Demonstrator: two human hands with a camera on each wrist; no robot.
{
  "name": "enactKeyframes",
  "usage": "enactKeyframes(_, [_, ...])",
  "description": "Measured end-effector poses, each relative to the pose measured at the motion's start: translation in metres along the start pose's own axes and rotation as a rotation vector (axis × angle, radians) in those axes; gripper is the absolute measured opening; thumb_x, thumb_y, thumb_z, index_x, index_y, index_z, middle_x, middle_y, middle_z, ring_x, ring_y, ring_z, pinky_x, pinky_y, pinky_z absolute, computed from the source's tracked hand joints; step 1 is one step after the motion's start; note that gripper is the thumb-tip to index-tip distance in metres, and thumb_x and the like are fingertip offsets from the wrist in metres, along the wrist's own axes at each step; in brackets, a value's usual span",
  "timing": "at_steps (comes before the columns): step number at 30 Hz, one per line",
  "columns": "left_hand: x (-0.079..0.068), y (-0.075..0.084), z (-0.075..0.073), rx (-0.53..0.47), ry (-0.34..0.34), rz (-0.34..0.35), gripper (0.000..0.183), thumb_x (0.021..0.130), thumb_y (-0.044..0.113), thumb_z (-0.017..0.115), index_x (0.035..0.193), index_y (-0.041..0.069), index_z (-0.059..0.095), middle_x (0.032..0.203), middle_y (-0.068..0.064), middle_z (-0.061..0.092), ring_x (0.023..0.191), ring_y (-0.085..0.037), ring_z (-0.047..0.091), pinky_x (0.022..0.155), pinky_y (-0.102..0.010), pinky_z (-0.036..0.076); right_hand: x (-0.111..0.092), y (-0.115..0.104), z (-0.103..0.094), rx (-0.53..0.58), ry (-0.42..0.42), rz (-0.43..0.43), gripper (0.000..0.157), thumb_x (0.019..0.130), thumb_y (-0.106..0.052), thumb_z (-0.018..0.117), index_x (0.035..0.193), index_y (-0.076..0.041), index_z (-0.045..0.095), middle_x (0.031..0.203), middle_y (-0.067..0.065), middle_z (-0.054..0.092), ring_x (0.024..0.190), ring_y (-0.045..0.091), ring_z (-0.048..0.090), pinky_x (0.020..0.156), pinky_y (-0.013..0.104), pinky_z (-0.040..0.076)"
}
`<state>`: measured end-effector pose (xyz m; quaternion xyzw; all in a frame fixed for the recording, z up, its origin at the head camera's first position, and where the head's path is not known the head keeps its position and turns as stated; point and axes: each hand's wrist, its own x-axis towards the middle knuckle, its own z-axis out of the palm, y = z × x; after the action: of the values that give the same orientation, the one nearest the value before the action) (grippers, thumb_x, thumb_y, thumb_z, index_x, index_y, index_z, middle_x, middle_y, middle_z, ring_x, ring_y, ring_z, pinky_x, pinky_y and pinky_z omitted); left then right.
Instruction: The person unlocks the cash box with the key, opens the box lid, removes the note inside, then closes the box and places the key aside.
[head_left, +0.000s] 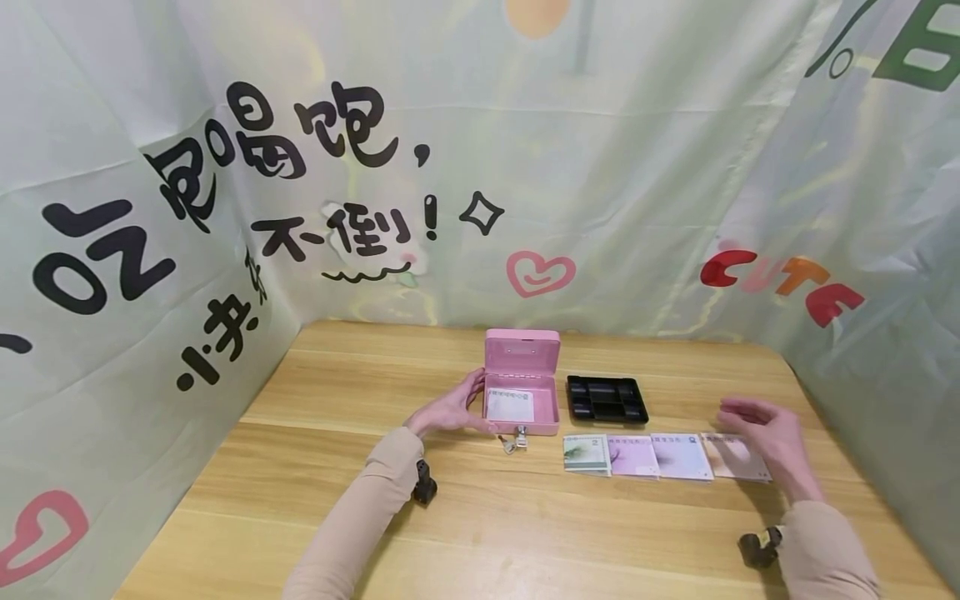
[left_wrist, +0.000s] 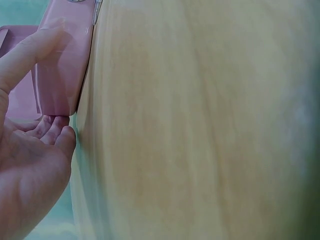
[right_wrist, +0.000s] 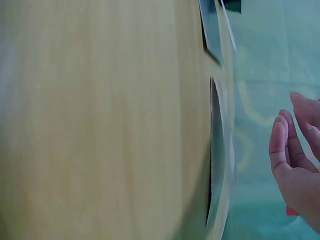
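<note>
Left hand [head_left: 450, 410] grasps pink cash box [head_left: 543, 429]; right hand [head_left: 767, 429], grip released, hovers above rightmost banknotes [head_left: 731, 464]. Apparent step: loading banknotes; next likely calls for a pinch.

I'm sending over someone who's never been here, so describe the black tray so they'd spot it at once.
On the wooden table, find the open pink box. Just to its right, beyond the left end of the row of notes, lies the black tray. Unlike the box and pale notes, it's dark and split into compartments.
</note>
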<state>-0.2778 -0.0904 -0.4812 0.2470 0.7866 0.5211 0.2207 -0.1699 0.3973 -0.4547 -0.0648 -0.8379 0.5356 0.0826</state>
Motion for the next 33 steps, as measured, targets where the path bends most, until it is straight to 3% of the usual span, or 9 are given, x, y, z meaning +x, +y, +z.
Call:
enactKeyframes(6, [-0.001,0.001,0.0,-0.006,-0.002,0.0,0.118,0.074,0.004,0.084,0.161,0.004,0.004,0.168,-0.021,0.016,0.156,-0.037,0.018,0.131,-0.05,0.015,0.001,-0.01,0.013,0.022,-0.036,-0.049,0.016,0.093,-0.015,0.071,0.108,-0.022,0.074,0.088,-0.034,0.067,0.081,-0.013,0.064,0.073,0.005,0.053])
enactKeyframes(10, [0.0,0.001,0.0,-0.014,0.0,0.001,0.118,0.074,0.003,0.084,0.161,0.003,0.005,0.168,-0.022,0.016,0.156,-0.039,0.018,0.131,-0.051,0.015,0.002,-0.017,0.023,0.002,-0.043,-0.058,0.019,0.093,-0.016,0.072,0.112,-0.015,0.073,0.088,-0.034,0.067,0.082,-0.014,0.063,0.073,0.005,0.052])
enactKeyframes(19, [-0.001,0.0,0.0,-0.013,-0.001,-0.003,0.118,0.074,0.004,0.084,0.161,0.005,0.006,0.168,-0.02,0.016,0.156,-0.037,0.018,0.131,-0.052,0.014,0.004,-0.033,0.047,-0.016,-0.075,-0.09,0.04,0.092,-0.013,0.072,0.123,0.011,0.063,0.09,-0.033,0.066,0.083,-0.012,0.063,0.075,0.006,0.053])
enactKeyframes(24, [-0.001,0.0,0.0,-0.016,-0.001,-0.006,0.118,0.074,0.004,0.084,0.162,0.006,0.006,0.168,-0.02,0.016,0.156,-0.037,0.017,0.131,-0.051,0.014,0.004,-0.043,0.06,-0.028,-0.1,-0.098,0.047,0.092,-0.014,0.072,0.128,0.013,0.059,0.093,-0.03,0.067,0.084,-0.012,0.062,0.077,0.007,0.054])
enactKeyframes(33, [0.001,-0.003,-0.001,-0.019,-0.002,-0.004,0.117,0.074,0.004,0.084,0.161,0.006,0.007,0.168,-0.019,0.017,0.157,-0.036,0.018,0.131,-0.051,0.014,0.004,-0.059,0.083,0.03,-0.155,-0.162,0.043,0.091,-0.007,0.071,0.124,0.017,0.059,0.091,-0.028,0.068,0.085,-0.01,0.064,0.077,0.008,0.055])
